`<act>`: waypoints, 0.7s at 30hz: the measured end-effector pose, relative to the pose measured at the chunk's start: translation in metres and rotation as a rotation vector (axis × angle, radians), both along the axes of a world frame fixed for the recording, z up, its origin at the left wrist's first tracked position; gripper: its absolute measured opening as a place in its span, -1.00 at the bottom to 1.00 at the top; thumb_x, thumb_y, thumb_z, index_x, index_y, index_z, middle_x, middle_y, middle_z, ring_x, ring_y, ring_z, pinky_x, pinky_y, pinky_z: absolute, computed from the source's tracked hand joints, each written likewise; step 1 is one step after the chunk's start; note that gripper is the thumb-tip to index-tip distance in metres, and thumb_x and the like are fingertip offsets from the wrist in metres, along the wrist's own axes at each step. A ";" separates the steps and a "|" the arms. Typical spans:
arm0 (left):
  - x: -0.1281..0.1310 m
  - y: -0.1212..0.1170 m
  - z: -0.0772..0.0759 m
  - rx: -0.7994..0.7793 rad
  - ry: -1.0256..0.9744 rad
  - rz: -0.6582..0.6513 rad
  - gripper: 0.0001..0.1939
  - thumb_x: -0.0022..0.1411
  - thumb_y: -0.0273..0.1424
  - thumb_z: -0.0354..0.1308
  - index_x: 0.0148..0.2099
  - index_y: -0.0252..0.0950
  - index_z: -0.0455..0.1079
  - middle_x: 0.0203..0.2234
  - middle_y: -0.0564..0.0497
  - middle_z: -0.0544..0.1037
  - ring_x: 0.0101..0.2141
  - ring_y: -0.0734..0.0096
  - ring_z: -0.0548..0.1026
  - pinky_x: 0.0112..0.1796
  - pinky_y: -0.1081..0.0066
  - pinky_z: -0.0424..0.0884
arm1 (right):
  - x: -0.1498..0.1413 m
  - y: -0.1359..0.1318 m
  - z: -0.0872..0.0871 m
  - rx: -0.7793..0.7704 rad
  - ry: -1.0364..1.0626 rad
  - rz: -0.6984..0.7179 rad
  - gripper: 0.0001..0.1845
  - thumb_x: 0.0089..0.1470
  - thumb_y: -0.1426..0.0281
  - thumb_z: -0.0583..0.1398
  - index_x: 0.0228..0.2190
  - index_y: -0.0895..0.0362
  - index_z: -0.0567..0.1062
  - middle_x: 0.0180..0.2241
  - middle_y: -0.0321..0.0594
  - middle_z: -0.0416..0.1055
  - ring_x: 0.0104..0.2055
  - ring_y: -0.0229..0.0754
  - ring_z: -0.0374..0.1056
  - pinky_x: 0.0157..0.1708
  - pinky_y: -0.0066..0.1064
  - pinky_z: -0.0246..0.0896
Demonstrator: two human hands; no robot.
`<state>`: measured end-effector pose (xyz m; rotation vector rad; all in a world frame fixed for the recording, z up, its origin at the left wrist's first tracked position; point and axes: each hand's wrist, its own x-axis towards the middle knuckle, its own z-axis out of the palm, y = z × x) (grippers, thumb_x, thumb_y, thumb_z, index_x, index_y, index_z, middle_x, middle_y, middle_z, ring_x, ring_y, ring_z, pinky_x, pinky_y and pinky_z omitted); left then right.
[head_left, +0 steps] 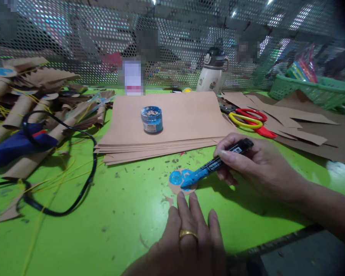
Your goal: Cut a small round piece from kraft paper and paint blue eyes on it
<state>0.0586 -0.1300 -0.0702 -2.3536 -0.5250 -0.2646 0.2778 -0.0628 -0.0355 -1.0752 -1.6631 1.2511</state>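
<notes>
My right hand grips a black permanent marker whose lower end is coated in blue paint. The painted tip touches a small round brown paper piece on the green table. Blue circles of paint cover parts of that piece. Flat on the table, my left hand has its fingers apart, with two fingertips at the near edge of the round piece and a gold-coloured ring on one finger. Behind them, a small open jar of blue paint stands on a stack of brown paper.
Scissors with red and yellow handles lie beside paper offcuts and a green basket. A white bottle stands by the perforated metal screen. Cardboard tubes, yellow strings and a blue corded tool crowd the left.
</notes>
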 end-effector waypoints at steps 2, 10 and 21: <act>0.000 -0.001 0.001 0.000 0.003 0.001 -0.63 0.37 -0.59 -0.22 0.09 -0.48 0.30 -0.13 -0.13 0.62 -0.15 0.20 0.60 -0.14 0.24 0.47 | 0.000 0.000 0.001 0.004 -0.013 0.018 -0.81 0.21 0.22 0.23 -0.34 0.07 0.43 -0.58 -0.34 0.46 -0.62 -0.32 0.34 -0.62 -0.51 0.32; 0.000 0.000 -0.004 0.014 -0.042 -0.019 -0.62 0.35 -0.59 -0.23 0.08 -0.50 0.31 -0.15 -0.19 0.62 -0.15 0.16 0.60 -0.14 0.19 0.44 | 0.000 -0.002 0.004 0.025 -0.058 0.026 -0.81 0.20 0.23 0.23 -0.35 0.08 0.43 -0.59 -0.34 0.45 -0.62 -0.33 0.32 -0.62 -0.53 0.30; 0.002 0.002 -0.006 0.027 -0.055 -0.030 -0.64 0.35 -0.56 -0.20 0.08 -0.51 0.31 -0.16 -0.20 0.62 -0.18 0.12 0.61 -0.18 0.19 0.46 | 0.001 -0.001 0.003 0.003 -0.014 -0.002 -0.80 0.21 0.22 0.23 -0.34 0.09 0.42 -0.59 -0.36 0.45 -0.63 -0.34 0.32 -0.62 -0.55 0.30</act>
